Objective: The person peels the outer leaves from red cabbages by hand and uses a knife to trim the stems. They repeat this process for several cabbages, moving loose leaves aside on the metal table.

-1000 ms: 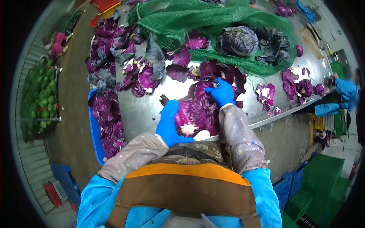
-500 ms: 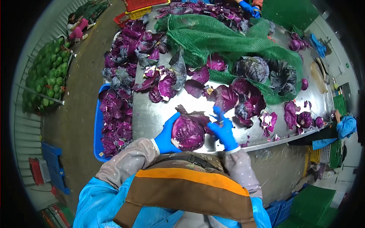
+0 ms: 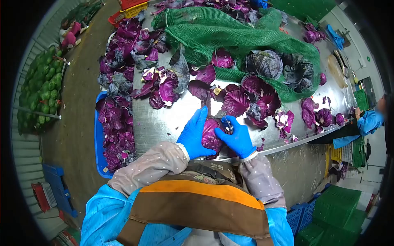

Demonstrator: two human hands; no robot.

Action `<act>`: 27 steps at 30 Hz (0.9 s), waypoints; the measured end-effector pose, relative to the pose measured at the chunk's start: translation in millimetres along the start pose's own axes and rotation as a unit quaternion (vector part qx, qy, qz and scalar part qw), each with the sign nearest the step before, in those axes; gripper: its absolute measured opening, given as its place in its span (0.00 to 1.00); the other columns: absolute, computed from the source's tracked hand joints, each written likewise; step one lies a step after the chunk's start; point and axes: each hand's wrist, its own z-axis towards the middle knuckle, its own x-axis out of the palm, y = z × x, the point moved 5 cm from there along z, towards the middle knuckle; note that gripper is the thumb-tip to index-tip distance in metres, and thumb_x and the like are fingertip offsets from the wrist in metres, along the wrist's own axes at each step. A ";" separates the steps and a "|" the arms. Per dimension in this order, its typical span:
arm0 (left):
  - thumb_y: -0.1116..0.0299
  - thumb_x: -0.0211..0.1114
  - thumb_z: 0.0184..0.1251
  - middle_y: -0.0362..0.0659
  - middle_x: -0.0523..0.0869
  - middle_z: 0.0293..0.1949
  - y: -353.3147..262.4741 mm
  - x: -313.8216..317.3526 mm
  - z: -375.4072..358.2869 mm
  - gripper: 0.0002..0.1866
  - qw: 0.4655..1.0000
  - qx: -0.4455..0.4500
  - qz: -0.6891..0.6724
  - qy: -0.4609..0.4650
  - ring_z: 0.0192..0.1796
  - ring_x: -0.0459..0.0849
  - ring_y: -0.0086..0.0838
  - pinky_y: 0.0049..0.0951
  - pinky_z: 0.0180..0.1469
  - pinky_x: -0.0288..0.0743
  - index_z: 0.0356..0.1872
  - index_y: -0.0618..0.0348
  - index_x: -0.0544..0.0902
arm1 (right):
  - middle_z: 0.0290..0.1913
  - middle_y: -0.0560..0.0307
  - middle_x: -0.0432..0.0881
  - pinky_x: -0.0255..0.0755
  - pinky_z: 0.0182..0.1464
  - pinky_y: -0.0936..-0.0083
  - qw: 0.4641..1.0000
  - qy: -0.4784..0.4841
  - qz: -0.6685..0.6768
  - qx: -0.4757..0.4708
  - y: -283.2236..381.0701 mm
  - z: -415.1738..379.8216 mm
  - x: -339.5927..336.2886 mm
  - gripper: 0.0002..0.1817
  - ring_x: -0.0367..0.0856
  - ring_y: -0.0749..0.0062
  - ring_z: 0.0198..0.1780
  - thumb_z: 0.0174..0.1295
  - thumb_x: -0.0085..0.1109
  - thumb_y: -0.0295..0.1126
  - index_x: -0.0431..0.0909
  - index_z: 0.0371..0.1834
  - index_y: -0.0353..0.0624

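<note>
At the table's near edge a red cabbage (image 3: 211, 138) with glossy purple leaves sits between my two blue-gloved hands. My left hand (image 3: 193, 136) grips it from the left, fingers pointing up along its side and thumb below. On its right side my right hand (image 3: 239, 138) closes around a small knife (image 3: 230, 127), of which only a short metal part shows. Loose purple leaves (image 3: 236, 103) lie just beyond. A green mesh bag (image 3: 230, 37) spreads across the table behind them, with a dark whole cabbage (image 3: 264, 64) on it.
A blue crate (image 3: 98, 135) full of purple leaves stands at the table's left side. More leaves are heaped above it. Trimmed pieces (image 3: 324, 117) lie at the right edge, where another person in blue (image 3: 370, 123) stands. Green cabbages (image 3: 45, 88) are piled far left.
The cabbage has moved right and is more covered by my hands. My left hand has shifted right with it, and my right hand has come in against its side. The view has shifted slightly.
</note>
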 end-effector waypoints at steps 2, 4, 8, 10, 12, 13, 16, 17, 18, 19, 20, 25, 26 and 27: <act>0.49 0.82 0.31 0.62 0.49 0.72 -1.7 -0.4 2.6 0.72 1.000 -0.004 -0.008 0.015 0.74 0.50 0.56 0.46 0.74 0.50 0.74 0.63 0.41 | 0.36 0.43 0.85 0.79 0.44 0.65 0.998 0.020 -0.051 -0.010 3.3 6.5 -8.6 0.32 0.86 0.50 0.39 0.52 0.67 0.49 0.73 0.58 0.45; 0.50 0.83 0.31 0.63 0.48 0.72 -1.7 -1.6 4.5 0.72 0.999 -0.015 -0.003 0.028 0.74 0.49 0.57 0.46 0.74 0.50 0.74 0.64 0.41 | 0.33 0.44 0.85 0.79 0.41 0.64 0.991 0.046 -0.128 -0.016 -0.9 14.4 -12.2 0.30 0.86 0.51 0.37 0.52 0.65 0.47 0.74 0.57 0.47; 0.51 0.84 0.30 0.63 0.49 0.72 0.8 -4.9 3.1 0.72 0.999 0.017 -0.022 0.043 0.74 0.50 0.54 0.45 0.74 0.49 0.74 0.63 0.41 | 0.31 0.46 0.85 0.78 0.38 0.61 0.980 0.053 -0.186 -0.036 10.2 20.6 -16.7 0.25 0.85 0.51 0.35 0.52 0.62 0.44 0.78 0.54 0.49; 0.50 0.83 0.31 0.64 0.55 0.69 3.4 -12.9 -1.3 0.70 0.996 0.047 -0.065 -0.045 0.68 0.61 0.56 0.47 0.71 0.56 0.74 0.62 0.44 | 0.32 0.46 0.85 0.78 0.39 0.60 0.979 0.055 -0.192 -0.032 16.6 18.3 -9.8 0.21 0.84 0.50 0.35 0.53 0.61 0.43 0.81 0.49 0.49; 0.49 0.83 0.33 0.62 0.63 0.63 22.1 -5.6 1.9 0.66 0.981 -0.018 -0.176 -0.084 0.63 0.69 0.53 0.46 0.65 0.64 0.71 0.63 0.48 | 0.32 0.45 0.84 0.78 0.39 0.59 0.981 0.042 -0.191 -0.013 12.4 21.3 -8.5 0.18 0.84 0.48 0.35 0.53 0.62 0.42 0.82 0.45 0.49; 0.48 0.83 0.34 0.60 0.69 0.59 44.8 15.0 2.1 0.63 0.956 -0.101 -0.263 -0.076 0.60 0.72 0.49 0.44 0.60 0.69 0.69 0.66 0.52 | 0.32 0.45 0.84 0.78 0.39 0.59 0.981 0.038 -0.190 -0.003 8.1 20.8 -6.9 0.16 0.83 0.47 0.35 0.53 0.62 0.42 0.83 0.43 0.49; 0.46 0.82 0.38 0.57 0.79 0.49 32.8 14.3 -0.3 0.58 0.844 -0.312 -0.436 0.007 0.54 0.79 0.36 0.32 0.47 0.81 0.64 0.73 0.58 | 0.32 0.43 0.83 0.77 0.38 0.57 0.981 -0.011 -0.194 0.012 -1.5 38.7 -8.6 0.13 0.83 0.45 0.36 0.53 0.62 0.40 0.83 0.38 0.46; 0.49 0.82 0.40 0.56 0.78 0.51 36.3 19.0 -2.4 0.56 0.841 -0.328 -0.431 -0.004 0.53 0.79 0.36 0.34 0.50 0.80 0.64 0.70 0.58 | 0.32 0.41 0.82 0.77 0.39 0.56 0.984 -0.009 -0.179 0.026 -12.2 48.4 -6.8 0.12 0.82 0.44 0.37 0.52 0.63 0.39 0.82 0.35 0.44; 0.52 0.82 0.42 0.55 0.77 0.52 45.0 26.5 0.0 0.53 0.839 -0.339 -0.426 -0.017 0.52 0.80 0.36 0.36 0.52 0.79 0.64 0.68 0.59 | 0.32 0.41 0.82 0.76 0.39 0.55 0.978 -0.038 -0.206 0.011 -16.0 54.7 -7.7 0.12 0.82 0.44 0.37 0.52 0.63 0.39 0.82 0.35 0.44; 0.54 0.82 0.43 0.54 0.76 0.53 55.9 35.6 2.8 0.51 0.837 -0.348 -0.421 -0.031 0.52 0.80 0.36 0.37 0.55 0.78 0.64 0.66 0.59 | 0.32 0.41 0.82 0.76 0.39 0.55 0.970 -0.069 -0.233 -0.006 -20.8 60.5 -7.9 0.12 0.82 0.43 0.37 0.51 0.64 0.38 0.81 0.35 0.43; 0.53 0.83 0.41 0.56 0.72 0.58 61.8 44.0 -1.7 0.51 0.894 -0.251 -0.358 -0.099 0.58 0.76 0.38 0.39 0.60 0.74 0.63 0.65 0.60 | 0.32 0.41 0.83 0.76 0.39 0.55 0.966 -0.064 -0.251 0.004 -39.2 65.6 -5.0 0.12 0.82 0.44 0.37 0.51 0.64 0.38 0.81 0.35 0.44; 0.63 0.84 0.39 0.52 0.68 0.64 60.6 27.1 -2.8 0.56 0.899 -0.137 -0.416 -0.019 0.64 0.70 0.39 0.39 0.68 0.65 0.70 0.61 0.57 | 0.34 0.43 0.84 0.77 0.40 0.53 0.952 -0.143 -0.266 0.050 -111.1 60.1 -20.7 0.13 0.83 0.45 0.38 0.51 0.66 0.40 0.81 0.35 0.44; 0.65 0.84 0.40 0.51 0.68 0.65 69.1 20.4 -3.5 0.56 0.882 -0.136 -0.452 0.009 0.65 0.70 0.38 0.39 0.69 0.64 0.71 0.60 0.57 | 0.38 0.42 0.84 0.77 0.41 0.53 0.958 -0.161 -0.222 0.081 -120.5 56.1 -32.1 0.15 0.83 0.45 0.40 0.51 0.66 0.41 0.81 0.38 0.45; 0.70 0.82 0.39 0.49 0.67 0.67 76.6 13.8 -4.2 0.55 0.870 -0.099 -0.483 0.030 0.67 0.68 0.37 0.39 0.71 0.61 0.72 0.58 0.58 | 0.39 0.43 0.84 0.77 0.40 0.54 0.949 -0.173 -0.241 0.102 -127.0 52.3 -44.9 0.17 0.83 0.44 0.40 0.52 0.66 0.40 0.80 0.43 0.46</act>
